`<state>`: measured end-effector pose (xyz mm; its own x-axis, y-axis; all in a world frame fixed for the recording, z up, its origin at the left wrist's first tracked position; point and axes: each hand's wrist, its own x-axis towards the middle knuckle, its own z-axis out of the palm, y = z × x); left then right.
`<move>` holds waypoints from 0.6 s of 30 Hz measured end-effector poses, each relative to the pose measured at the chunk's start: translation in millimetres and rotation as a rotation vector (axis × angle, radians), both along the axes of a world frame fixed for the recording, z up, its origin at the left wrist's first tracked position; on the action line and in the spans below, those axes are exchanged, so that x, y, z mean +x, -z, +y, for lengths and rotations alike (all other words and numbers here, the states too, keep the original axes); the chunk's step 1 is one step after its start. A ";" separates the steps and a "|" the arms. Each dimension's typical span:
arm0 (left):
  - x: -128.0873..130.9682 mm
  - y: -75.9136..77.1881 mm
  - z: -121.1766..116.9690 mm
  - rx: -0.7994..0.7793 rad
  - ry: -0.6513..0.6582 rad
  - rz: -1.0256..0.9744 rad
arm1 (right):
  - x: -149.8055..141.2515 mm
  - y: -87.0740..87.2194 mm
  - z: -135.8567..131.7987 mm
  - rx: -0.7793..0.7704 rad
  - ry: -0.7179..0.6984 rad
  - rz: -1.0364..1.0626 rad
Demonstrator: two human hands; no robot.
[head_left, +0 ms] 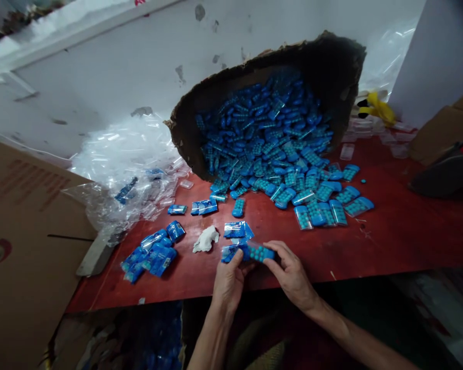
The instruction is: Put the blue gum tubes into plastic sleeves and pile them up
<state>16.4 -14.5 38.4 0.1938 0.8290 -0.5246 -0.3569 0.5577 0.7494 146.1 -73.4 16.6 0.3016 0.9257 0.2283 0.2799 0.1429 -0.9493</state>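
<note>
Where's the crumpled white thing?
In the head view, the white thing lies left of centre on the red table, between two groups of blue packets.

A packet pile lies left of containers.

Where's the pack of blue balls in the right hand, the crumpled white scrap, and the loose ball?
Ball-filled pack [258, 253], head view: its ball-filled side.
Crumpled white scrap [206, 239], head view: its middle.
Loose turquoise ball [363, 181], head view: its middle.

Turquoise balls, blue cap — red table
</note>
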 end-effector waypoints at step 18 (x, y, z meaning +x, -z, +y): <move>5.2 -0.3 -6.2 -0.043 0.096 0.034 | 17.9 -0.6 -5.3 -0.080 -0.081 0.149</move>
